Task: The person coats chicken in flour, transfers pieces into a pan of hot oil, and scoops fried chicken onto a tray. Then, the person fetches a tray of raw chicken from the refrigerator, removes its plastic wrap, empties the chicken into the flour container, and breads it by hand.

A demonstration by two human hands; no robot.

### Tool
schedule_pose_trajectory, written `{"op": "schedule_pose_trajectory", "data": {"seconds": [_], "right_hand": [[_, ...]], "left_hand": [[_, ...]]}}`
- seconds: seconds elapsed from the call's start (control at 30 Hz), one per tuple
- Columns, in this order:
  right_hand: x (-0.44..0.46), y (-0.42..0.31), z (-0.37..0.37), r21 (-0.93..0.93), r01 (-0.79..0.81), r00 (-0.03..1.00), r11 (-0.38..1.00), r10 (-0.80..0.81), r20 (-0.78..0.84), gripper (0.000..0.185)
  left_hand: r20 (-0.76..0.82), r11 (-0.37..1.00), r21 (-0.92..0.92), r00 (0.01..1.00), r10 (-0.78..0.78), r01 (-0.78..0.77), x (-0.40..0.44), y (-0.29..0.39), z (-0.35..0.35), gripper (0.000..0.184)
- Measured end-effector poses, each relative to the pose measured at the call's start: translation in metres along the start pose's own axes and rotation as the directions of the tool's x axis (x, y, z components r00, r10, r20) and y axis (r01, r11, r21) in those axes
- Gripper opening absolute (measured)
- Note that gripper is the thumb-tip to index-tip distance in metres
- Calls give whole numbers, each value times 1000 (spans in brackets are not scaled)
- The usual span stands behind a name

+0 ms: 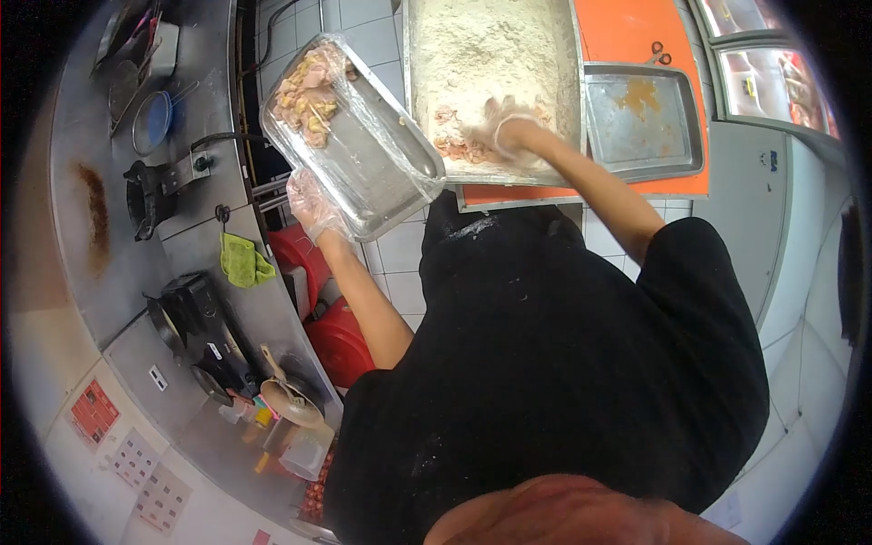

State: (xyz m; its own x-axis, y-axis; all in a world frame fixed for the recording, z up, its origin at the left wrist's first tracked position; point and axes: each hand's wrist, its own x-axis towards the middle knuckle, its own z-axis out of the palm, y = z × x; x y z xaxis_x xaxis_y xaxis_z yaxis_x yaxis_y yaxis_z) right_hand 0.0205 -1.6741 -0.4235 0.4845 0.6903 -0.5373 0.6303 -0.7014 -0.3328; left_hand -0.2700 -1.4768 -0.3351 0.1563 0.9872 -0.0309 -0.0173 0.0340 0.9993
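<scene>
My left hand (316, 202), in a clear plastic glove, grips the near left side of a metal tray (381, 173) lined with plastic film. Raw meat pieces (311, 95) lie heaped at the tray's far left end, and the tray is tilted beside a large flour bin. My right hand (507, 129), gloved and dusted white, is low over the flour (495, 54) in the bin (409, 54). Flour-coated meat pieces (454, 150) lie around its fingers. Motion blurs those fingers, so their hold cannot be made out.
On the orange board (622, 32) at right are a shallow metal tray (627, 163) with brownish liquid and scissors (660, 54). The steel counter (118, 291) at left carries a green cloth (243, 261), a strainer (153, 123) and pans. Red lids (341, 341) sit below it.
</scene>
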Motion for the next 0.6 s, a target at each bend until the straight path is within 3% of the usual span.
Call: {"op": "schedule_pose_trajectory", "data": {"seconds": [0.1, 0.17, 0.2, 0.27, 0.3, 0.33, 0.37, 0.47, 0.5, 0.57, 0.6], "right_hand": [[-37, -36, -14, -102, 100, 992, 990, -90, 93, 70], [28, -5, 56, -119, 295, 955, 948, -289, 63, 64], [43, 9, 55, 69, 388, 921, 919, -389, 6, 54], [70, 35, 52, 412, 560, 813, 719, -573, -106, 37], [50, 34, 16, 800, 346, 855, 490, -515, -54, 34], [34, 33, -14, 989, 50, 875, 141, -484, 25, 32], [53, 42, -34, 692, 118, 871, 712, -409, 273, 36], [42, 18, -66, 513, 339, 828, 789, -509, 235, 46], [36, 7, -58, 404, 433, 875, 806, -484, 28, 32], [31, -10, -39, 95, 540, 840, 836, -529, -116, 34], [49, -9, -17, -10, 594, 802, 805, -593, -76, 35]], "left_hand": [[-1, 999, 39, 1000, 15, -15, 3, -2, 1, 23], [26, 998, 32, 999, 44, -44, 4, -7, 0, 23], [24, 999, 17, 999, 40, -40, 4, -5, 3, 23], [25, 1000, -4, 999, 20, -20, 4, -2, 7, 23], [42, 999, 8, 999, 31, -31, 4, -4, 6, 23], [57, 999, 19, 997, 43, -44, 4, -5, 5, 22], [69, 998, 27, 996, 59, -61, 3, -5, 3, 22], [44, 991, 104, 996, 78, -82, 1, -1, 7, 21], [50, 987, 122, 994, 101, -106, -1, 0, 8, 20], [59, 966, 234, 993, 102, -114, -11, 15, 15, 25], [65, 929, 339, 989, 135, -149, -9, 16, 13, 27]]}}
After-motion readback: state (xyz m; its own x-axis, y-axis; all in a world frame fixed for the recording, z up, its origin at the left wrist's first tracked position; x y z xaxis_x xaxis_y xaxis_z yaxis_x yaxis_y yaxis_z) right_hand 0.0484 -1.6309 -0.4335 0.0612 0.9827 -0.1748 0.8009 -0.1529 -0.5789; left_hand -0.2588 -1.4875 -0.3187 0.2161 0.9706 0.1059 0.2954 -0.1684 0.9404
